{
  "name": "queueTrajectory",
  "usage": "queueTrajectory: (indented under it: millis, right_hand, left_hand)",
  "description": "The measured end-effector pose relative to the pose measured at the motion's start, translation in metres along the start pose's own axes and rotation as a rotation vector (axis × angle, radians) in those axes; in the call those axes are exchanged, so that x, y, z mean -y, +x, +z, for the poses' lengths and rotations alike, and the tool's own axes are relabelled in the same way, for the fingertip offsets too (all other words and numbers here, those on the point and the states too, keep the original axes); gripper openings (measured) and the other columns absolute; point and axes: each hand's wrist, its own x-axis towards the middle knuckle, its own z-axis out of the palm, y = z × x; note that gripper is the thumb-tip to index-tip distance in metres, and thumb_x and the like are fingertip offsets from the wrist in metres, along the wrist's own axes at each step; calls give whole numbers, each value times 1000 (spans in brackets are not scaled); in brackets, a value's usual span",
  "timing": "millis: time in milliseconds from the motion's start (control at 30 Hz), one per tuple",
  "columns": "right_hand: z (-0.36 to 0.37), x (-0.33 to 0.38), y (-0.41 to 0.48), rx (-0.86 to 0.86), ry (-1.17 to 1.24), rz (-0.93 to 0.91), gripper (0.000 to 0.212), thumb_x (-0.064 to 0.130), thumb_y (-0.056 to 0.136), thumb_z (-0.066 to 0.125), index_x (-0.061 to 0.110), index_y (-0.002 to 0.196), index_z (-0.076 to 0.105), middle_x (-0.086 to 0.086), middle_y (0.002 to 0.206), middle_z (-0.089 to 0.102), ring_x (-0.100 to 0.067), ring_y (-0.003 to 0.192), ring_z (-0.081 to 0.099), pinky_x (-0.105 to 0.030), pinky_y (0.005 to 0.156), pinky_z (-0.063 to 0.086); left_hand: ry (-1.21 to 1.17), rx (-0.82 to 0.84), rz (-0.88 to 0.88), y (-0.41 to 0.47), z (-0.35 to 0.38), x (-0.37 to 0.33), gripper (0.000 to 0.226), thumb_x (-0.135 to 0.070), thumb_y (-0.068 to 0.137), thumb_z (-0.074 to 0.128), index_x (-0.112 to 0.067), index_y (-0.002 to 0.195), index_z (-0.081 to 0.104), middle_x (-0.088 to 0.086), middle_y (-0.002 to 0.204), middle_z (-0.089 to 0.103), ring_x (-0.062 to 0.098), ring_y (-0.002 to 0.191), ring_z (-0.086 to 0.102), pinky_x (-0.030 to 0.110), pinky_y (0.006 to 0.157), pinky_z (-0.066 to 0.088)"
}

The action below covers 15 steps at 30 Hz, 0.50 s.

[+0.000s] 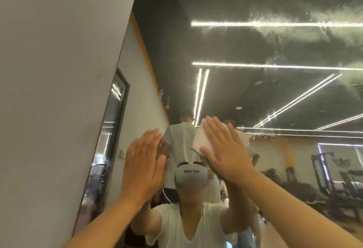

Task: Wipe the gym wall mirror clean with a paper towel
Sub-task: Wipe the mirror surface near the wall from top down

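Two hands up at large smeared wall mirror (255,94) — right hand (225,149), fingers straight, presses folded white paper towel (201,139) against it; left hand (143,165) flat, fingers straight, holds nothing.

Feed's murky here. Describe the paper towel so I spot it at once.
The wall mirror fills the right of the view. Low in its middle, the right hand presses flat against it. The paper towel is the folded white pad under that hand; the left hand alongside is bare.
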Motion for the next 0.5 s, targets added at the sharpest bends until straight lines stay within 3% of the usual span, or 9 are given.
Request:
queueTrajectory:
  millis: [100,267,400,500]
  right_hand:
    - [-1,-6,4,-17,15,-38,78,69,93,-9,28,159,-9,10,166,-13,-7,151,-18,-42,124,-6]
    - [-6,-16,13,-49,13,-114,72,64,99,4,26,160,2,10,167,0,-7,153,-6,-42,123,-1]
    - [-11,-25,26,-66,-11,-126,71,63,100,10,26,160,7,10,167,4,-8,153,-2,-40,123,-2]
    - [-12,-30,38,-70,-17,-94,73,64,99,3,24,160,13,8,166,10,-10,154,5,-39,122,-1]
  left_hand:
    - [-46,-80,-41,9,3,-14,50,-37,99,33,-20,147,33,-1,150,37,17,141,32,50,116,31]
    - [4,-123,-23,38,5,-19,46,-39,98,36,-17,138,41,5,142,48,17,132,37,45,111,36]
    - [123,-36,105,48,10,-11,45,-36,96,39,-15,136,43,-1,141,39,17,133,35,28,118,15]
    - [144,-36,109,40,18,-1,49,-36,95,40,-14,139,43,1,143,40,18,133,37,30,117,14]
